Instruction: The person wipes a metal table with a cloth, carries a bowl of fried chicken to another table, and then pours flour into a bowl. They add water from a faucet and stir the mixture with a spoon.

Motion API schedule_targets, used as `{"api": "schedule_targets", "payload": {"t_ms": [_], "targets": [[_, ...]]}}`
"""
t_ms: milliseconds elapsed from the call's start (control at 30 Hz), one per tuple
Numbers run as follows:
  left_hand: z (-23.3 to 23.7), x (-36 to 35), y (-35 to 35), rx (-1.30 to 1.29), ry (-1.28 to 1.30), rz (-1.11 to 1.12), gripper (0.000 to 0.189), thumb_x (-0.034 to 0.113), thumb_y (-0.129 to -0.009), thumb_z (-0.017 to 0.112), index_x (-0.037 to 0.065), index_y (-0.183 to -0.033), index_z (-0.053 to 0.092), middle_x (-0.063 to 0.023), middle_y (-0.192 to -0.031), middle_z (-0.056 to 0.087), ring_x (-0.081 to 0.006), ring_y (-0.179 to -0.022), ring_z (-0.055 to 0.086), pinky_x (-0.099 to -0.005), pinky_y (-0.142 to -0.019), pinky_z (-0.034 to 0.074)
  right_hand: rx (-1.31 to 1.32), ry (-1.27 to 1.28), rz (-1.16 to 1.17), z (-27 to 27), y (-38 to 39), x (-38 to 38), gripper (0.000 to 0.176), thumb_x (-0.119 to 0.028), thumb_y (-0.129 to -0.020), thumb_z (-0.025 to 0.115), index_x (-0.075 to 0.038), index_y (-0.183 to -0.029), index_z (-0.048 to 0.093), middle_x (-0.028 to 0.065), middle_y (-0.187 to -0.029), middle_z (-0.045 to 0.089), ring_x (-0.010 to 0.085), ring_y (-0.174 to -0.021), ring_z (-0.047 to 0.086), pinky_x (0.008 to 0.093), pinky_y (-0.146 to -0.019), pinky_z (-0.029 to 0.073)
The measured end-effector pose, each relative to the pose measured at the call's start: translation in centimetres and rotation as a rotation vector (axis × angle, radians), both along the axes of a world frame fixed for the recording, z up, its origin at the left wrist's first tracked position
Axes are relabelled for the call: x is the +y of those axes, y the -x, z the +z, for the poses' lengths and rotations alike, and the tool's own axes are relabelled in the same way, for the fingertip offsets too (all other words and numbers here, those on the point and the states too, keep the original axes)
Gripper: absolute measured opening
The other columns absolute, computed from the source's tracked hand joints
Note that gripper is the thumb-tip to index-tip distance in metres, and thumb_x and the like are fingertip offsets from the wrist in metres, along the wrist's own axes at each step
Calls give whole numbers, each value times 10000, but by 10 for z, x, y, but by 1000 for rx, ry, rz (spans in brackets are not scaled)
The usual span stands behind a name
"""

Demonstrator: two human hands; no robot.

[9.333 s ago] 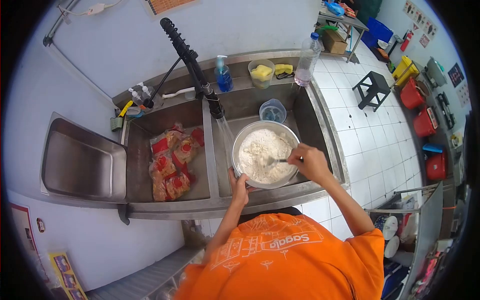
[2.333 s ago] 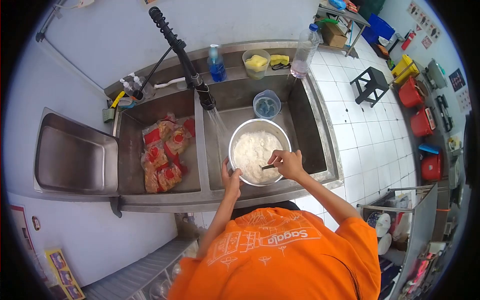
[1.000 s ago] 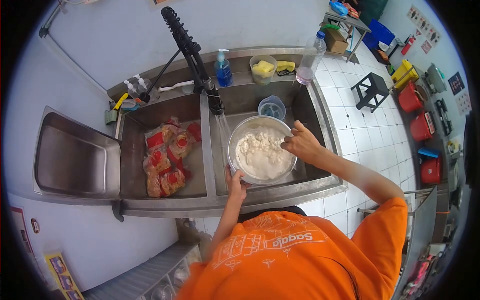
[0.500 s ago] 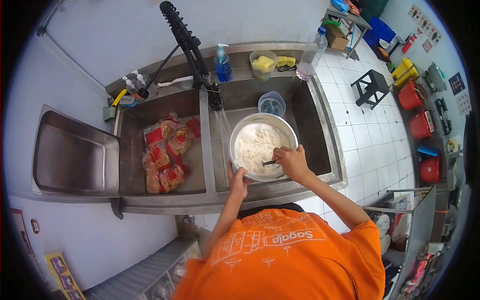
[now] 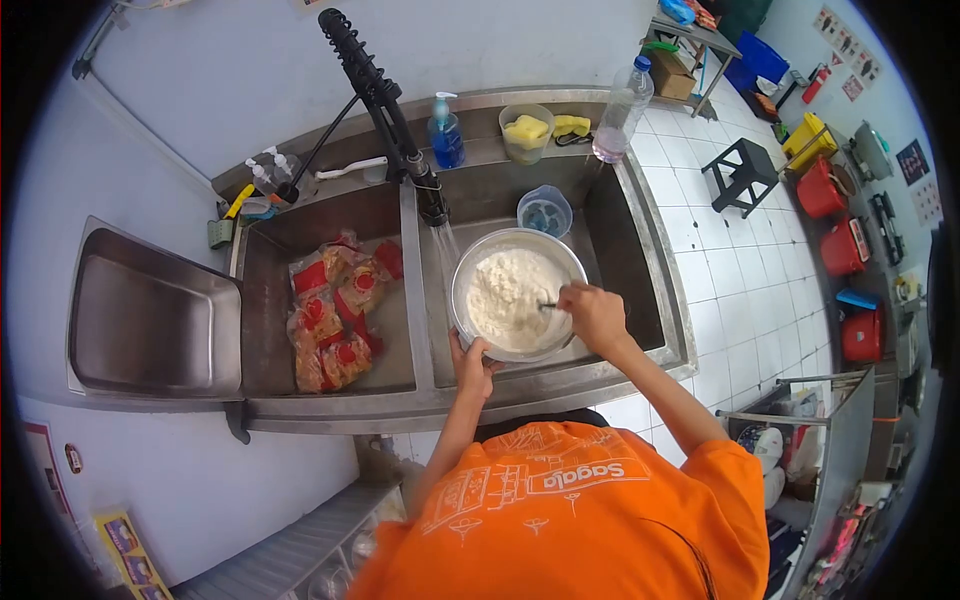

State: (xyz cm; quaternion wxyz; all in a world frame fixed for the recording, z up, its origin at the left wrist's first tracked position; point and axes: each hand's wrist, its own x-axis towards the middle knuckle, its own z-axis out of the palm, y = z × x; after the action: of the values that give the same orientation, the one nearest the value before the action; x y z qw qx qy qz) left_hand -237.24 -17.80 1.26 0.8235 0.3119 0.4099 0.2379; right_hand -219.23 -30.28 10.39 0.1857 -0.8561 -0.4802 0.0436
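A round metal bowl is held over the right sink basin, filled with a pale, lumpy, flour-like mixture. My left hand grips the bowl's near left side, thumb by the rim and fingers underneath. Closed around the handle of a thin spoon-like utensil, my right hand is at the bowl's right side; the utensil's far end is sunk in the mixture, so its shape is hidden. Water runs from the black spring-necked faucet just left of the bowl. Behind the bowl sits a clear plastic tub.
Red-and-clear food packets lie in the left basin. Along the back ledge stand a blue soap bottle, a container with yellow sponges and a large plastic bottle. A black stool stands on the tiled floor.
The bowl has shifted slightly left. My right hand has moved the utensil a little right and up through the mixture, which now looks more swirled.
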Motion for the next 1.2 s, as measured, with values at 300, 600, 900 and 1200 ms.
{"api": "schedule_targets", "payload": {"t_ms": [300,600,900,1200], "targets": [[8,5,-2,17,-53,-5,674,113,-720,541,162,-1335,267,-152,-1229,452,-310,-1009,593,-420,-631,586,73,10,-104,2,-2,-8,36,-96,-805,619,-122,-799,644,52,-842,636,302,-697,657,429,-592,508],[0,6,1,-26,-29,-24,626,105,-722,537,166,-1292,286,-139,-1217,459,-295,-988,608,-430,-646,603,112,-9,33,-5,3,4,128,-56,-814,556,-148,-793,642,58,-860,623,310,-717,658,435,-582,499],[0,12,1,-9,-95,-25,651,104,-722,533,164,-1313,265,-151,-1223,458,-302,-981,616,-430,-645,605,63,88,-27,7,1,0,144,-37,-783,586,-164,-818,644,76,-868,643,297,-732,662,444,-609,512],[7,13,1,14,-6,36,659,107,-705,546,170,-1306,284,-146,-1170,484,-297,-1019,554,-433,-648,544,106,49,4,-5,4,7,62,-91,-821,576,-134,-812,621,63,-862,631,326,-723,652,440,-605,507]]}}
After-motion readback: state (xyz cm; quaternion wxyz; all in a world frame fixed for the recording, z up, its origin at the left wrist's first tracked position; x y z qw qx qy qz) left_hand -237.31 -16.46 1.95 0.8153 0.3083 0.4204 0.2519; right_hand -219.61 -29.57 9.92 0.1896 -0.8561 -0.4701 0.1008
